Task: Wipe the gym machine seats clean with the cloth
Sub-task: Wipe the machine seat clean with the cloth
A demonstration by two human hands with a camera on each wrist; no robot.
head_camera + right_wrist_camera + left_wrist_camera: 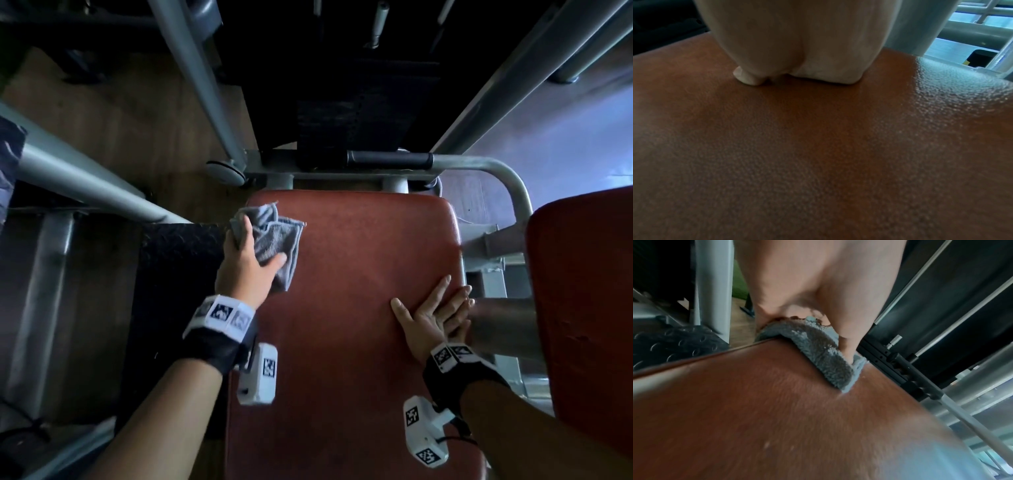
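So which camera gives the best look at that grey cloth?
The head view: the whole cloth shows, bunched in the left hand at the red seat's far-left corner. The left wrist view shows only its fuzzy edge; the right wrist view shows none.

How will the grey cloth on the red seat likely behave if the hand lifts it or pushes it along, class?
The cloth is probably floppy: it lies bunched in folds under the left hand. It likely weighs little, as its thin edges stand up in loose folds. Its fuzzy pile may drag rather than slide on the seat, whose surface is grained.
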